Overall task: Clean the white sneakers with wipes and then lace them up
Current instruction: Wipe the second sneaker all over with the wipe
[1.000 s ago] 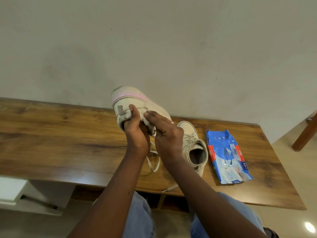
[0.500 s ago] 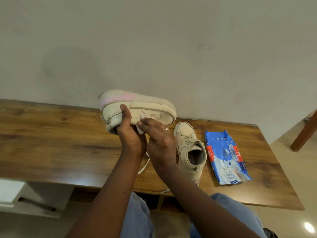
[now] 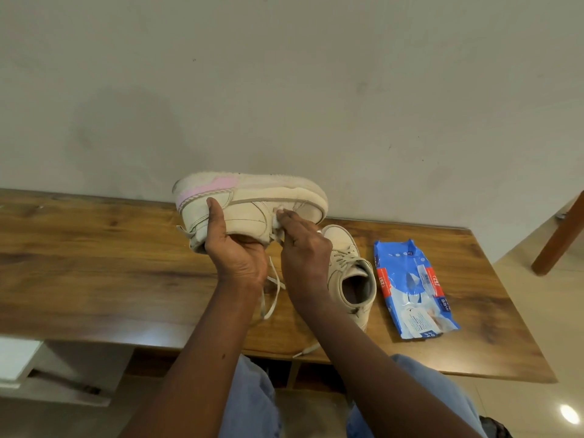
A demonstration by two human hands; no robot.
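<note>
Since it is lifted clear of the table [image 3: 79, 263] and held sole-up with its heel to the left, the sneaker [image 3: 252, 200] looks light enough for one hand, I judge. The thick sole should be stiff and the upper softer, giving a little under pressure. The heel end seems the best place to take it: the collar gives the fingers an edge to hook, and the long side is left free for wiping. The left hand [image 3: 235, 251] grips it just there, thumb up along the outer side by the pink patch, the other fingers curled under and out of sight. A lace [image 3: 274, 289] hangs loose beneath, limp and likely to snag when the shoe turns. Right of the thumb, a small wipe [image 3: 275, 222] lies bunched against the side panel. Thin as it is, it should slide easily but could roll up. The right hand [image 3: 305, 251] presses it there with fingers nearly straight and close together. The thumb is hidden, so I cannot tell whether it pinches the wipe. Farther right the second sneaker [image 3: 354, 279] stands upright on the table near the right wrist, and beyond it lies the blue pack [image 3: 410, 289], flat and soft
</note>
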